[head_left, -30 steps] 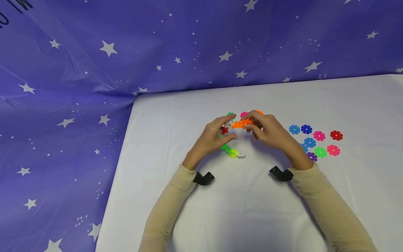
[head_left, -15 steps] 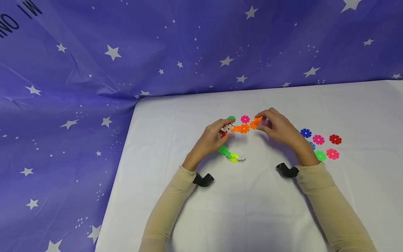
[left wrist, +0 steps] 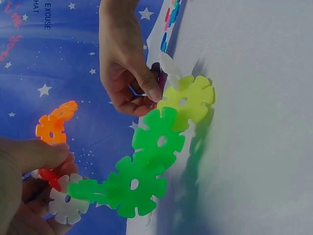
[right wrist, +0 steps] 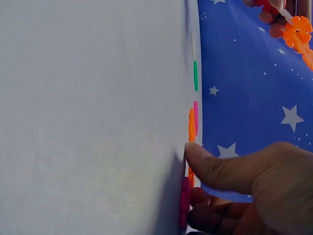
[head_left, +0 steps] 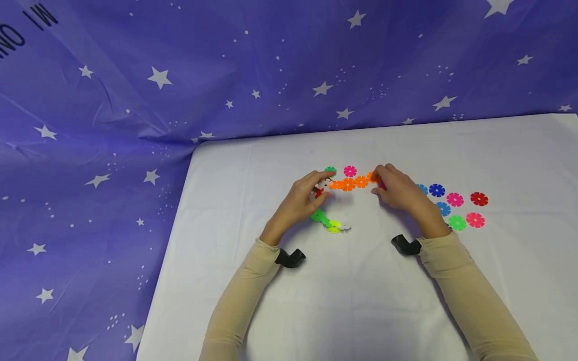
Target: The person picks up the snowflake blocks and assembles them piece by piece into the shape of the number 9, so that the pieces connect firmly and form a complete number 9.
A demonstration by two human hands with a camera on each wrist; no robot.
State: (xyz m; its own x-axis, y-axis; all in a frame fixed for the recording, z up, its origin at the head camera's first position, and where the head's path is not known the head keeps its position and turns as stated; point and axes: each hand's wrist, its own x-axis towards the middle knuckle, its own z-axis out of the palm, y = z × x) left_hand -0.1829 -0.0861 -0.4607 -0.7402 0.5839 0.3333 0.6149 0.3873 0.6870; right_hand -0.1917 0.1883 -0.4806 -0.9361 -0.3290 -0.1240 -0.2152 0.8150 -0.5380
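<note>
My left hand (head_left: 300,200) pinches a curved chain of flower-shaped interlocking discs, held above the table. In the left wrist view, green discs (left wrist: 132,183) and a yellow disc (left wrist: 198,105) curve along one side from a white disc (left wrist: 68,203) at the fingers. A red disc (left wrist: 50,178) and orange discs (left wrist: 50,129) continue past the thumb. My right hand (head_left: 397,188) is down at the table, thumb and fingers curled round an orange disc (head_left: 372,176), partly hidden by them. Close below those fingers stands a magenta disc (right wrist: 184,203) in the right wrist view.
Behind the chain lie a teal-green disc (head_left: 331,171) and a pink disc (head_left: 349,171). To the right are several loose discs, among them a dark blue disc (head_left: 437,190) and a red disc (head_left: 479,198). A starry purple cloth (head_left: 271,65) hangs behind the table (head_left: 343,311).
My right hand has left the chain's orange end, moved right, and come down onto the loose orange disc. The left hand keeps holding the chain in nearly the same place.
</note>
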